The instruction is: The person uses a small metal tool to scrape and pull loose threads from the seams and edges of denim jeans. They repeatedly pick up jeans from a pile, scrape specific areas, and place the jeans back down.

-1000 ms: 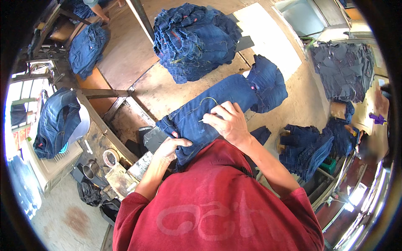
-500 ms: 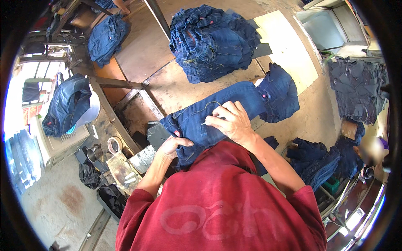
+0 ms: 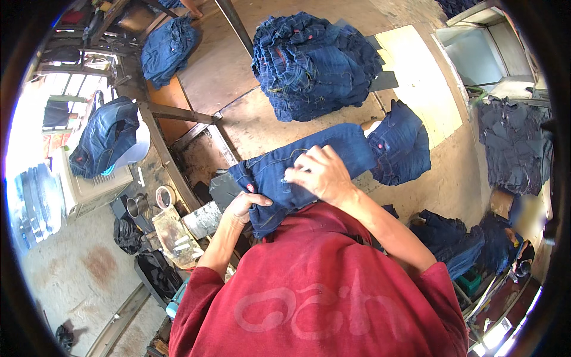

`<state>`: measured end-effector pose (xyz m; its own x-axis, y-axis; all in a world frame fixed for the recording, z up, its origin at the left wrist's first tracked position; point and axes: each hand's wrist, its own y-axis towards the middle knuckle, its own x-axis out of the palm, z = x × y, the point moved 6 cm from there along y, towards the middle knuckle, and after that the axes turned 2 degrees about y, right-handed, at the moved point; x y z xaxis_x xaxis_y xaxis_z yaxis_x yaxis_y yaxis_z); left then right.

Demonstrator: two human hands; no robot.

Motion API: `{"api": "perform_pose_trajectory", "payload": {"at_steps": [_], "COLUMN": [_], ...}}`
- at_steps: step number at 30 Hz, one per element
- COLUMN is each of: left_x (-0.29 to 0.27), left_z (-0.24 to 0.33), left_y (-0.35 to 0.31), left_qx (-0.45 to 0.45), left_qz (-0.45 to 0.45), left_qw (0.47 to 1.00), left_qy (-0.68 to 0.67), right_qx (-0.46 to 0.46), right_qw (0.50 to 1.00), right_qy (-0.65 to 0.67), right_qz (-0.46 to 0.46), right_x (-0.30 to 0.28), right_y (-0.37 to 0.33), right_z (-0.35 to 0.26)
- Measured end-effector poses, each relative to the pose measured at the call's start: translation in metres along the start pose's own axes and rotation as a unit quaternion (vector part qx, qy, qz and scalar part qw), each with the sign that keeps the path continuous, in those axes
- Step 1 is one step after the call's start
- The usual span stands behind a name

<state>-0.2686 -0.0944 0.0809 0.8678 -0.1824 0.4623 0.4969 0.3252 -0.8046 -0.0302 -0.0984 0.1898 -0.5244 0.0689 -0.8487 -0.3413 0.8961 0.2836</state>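
Observation:
A pair of folded blue jeans (image 3: 267,172) lies across my lap, slanting up to the right. My left hand (image 3: 242,205) grips its near left edge, the thumb on top beside a small red tag. Over the middle of the denim is my right hand (image 3: 324,175), fingers curled together in a pinch. A small white piece (image 3: 286,179) shows at its fingertips, too small to name for certain. A loose thread curves over the cloth just beyond that hand. Past the right end of the jeans lies another folded denim garment (image 3: 401,146).
A tall denim pile (image 3: 315,71) stands ahead on the floor boards. Jeans hang over a pale box (image 3: 89,184) at left, near a tape roll (image 3: 165,196) and a metal cup (image 3: 137,205). Dark garments (image 3: 514,146) and more denim (image 3: 452,235) lie at right.
My right hand has shifted slightly left and down over the denim, still pinching. My left hand keeps its grip. The whole view has tilted a little.

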Motion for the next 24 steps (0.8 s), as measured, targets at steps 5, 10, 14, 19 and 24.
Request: {"api": "perform_pose_trajectory", "payload": {"at_steps": [5,10,14,19,24], "left_x": [-0.004,0.001,0.003,0.001,0.009], "left_z": [-0.005,-0.001,-0.001,-0.002,-0.005], "left_y": [0.002,0.002,-0.002,-0.002,0.009], "left_qx": [0.003,0.039,0.029,0.041,0.026], "left_qz": [0.033,0.036,0.056,0.051,0.098], "left_qw": [0.999,0.999,0.998,0.998,0.994], "left_qy": [0.013,-0.008,0.004,-0.001,0.043], "right_qx": [0.066,0.008,0.008,0.009,0.228], "right_qw": [0.997,0.999,0.999,0.999,0.959], "right_qy": [0.029,0.032,0.038,0.030,0.067], "right_qz": [0.029,-0.007,0.015,-0.007,0.156], "right_x": [-0.002,-0.002,-0.009,-0.006,-0.034], "right_y": [-0.001,0.003,0.004,0.007,-0.022], "right_z": [0.013,0.008,0.007,0.013,0.081]}}
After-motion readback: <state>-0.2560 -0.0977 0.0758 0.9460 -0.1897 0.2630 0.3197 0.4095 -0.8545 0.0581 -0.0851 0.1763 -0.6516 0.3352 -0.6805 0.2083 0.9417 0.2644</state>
